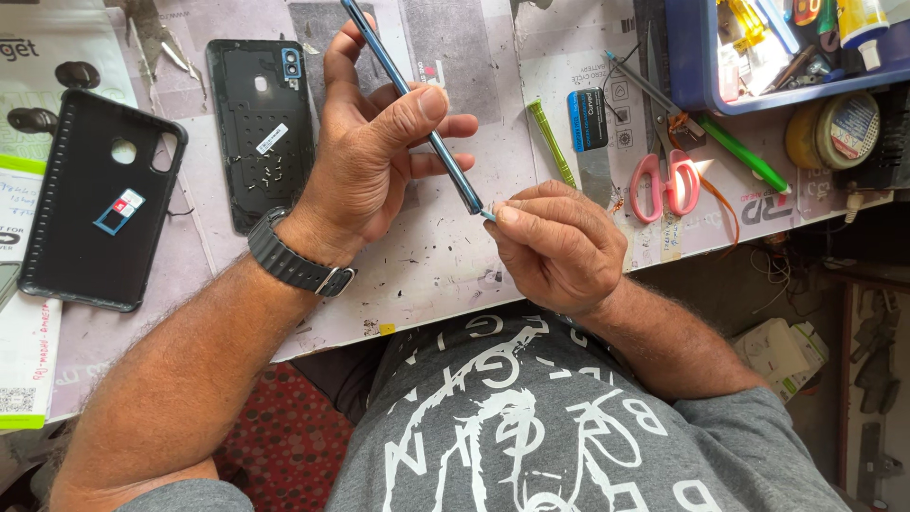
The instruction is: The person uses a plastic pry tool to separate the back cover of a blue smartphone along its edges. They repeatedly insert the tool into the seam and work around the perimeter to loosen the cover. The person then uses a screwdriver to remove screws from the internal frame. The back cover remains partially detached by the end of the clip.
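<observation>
Hands point(379, 152) pinching edge-on phone point(417, 114)

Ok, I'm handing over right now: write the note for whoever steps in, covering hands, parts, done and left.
Left hand: holds the thin blue phone body edge-on, tilted above the bench.
Right hand: fingers pinched at the phone's lower end; whether they hold anything is too small to tell.
Parts: black phone back cover lies inside-up on the paper-covered bench, small screws on it; black soft case to its left, a small card tray on it. Pink-handled scissors and green stick tool lie right of the hands.
Done: back cover off, case off.
Left: phone still open, cover and case still off.
</observation>
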